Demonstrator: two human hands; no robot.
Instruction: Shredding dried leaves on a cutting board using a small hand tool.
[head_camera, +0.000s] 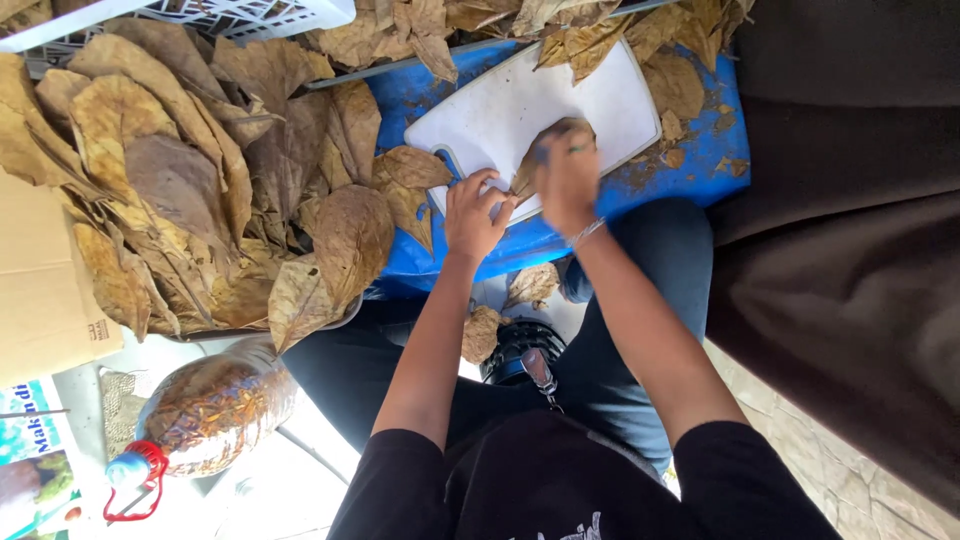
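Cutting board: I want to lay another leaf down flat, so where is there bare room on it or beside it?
The white cutting board is bare across its left half, between the left hand and the leaves at its top edge. The right hand presses a dry leaf near the middle. The blue surface shows a crumb-strewn strip on the right. The leaf pile on the left is crowded.

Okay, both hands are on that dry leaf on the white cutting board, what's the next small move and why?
Probably press the left hand flatter on the dry leaf before the right hand works further. The leaf lies at the near edge of the white cutting board, the left fingers only touch its side, and the right hand is blurred over it, so what it holds cannot be told.
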